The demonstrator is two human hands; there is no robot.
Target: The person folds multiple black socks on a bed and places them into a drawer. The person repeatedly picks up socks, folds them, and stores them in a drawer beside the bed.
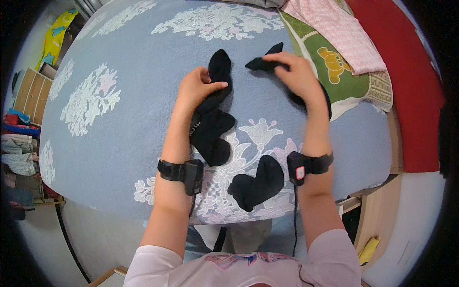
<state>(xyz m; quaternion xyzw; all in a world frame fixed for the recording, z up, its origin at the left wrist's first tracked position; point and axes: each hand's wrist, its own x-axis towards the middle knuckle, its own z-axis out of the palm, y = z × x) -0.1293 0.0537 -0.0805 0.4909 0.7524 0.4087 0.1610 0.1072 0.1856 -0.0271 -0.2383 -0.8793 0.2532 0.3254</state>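
Observation:
My left hand (195,86) rests at a black sock (219,62) lying lengthwise on the bed. Its thumb reaches across the fabric while the other fingers curl at the left edge, so a grip is not certain. Just below, partly behind my left forearm, lie more bunched black socks (211,138), one bearing white lettering. My right hand (292,73) is over another black sock (260,64), thumb and index finger apart with fabric showing between them. More black fabric (296,97) shows beneath my right wrist. Nearer to me is a bent black sock (260,183).
A blue bedspread (143,89) with white floral patterns covers the bed. At the right lie a green bear-print textile (337,89), a pink-and-white cloth (340,39) and a red surface (412,107). Dark straps with cabled devices sit on both forearms. Folded clothes (19,158) fill shelves at left.

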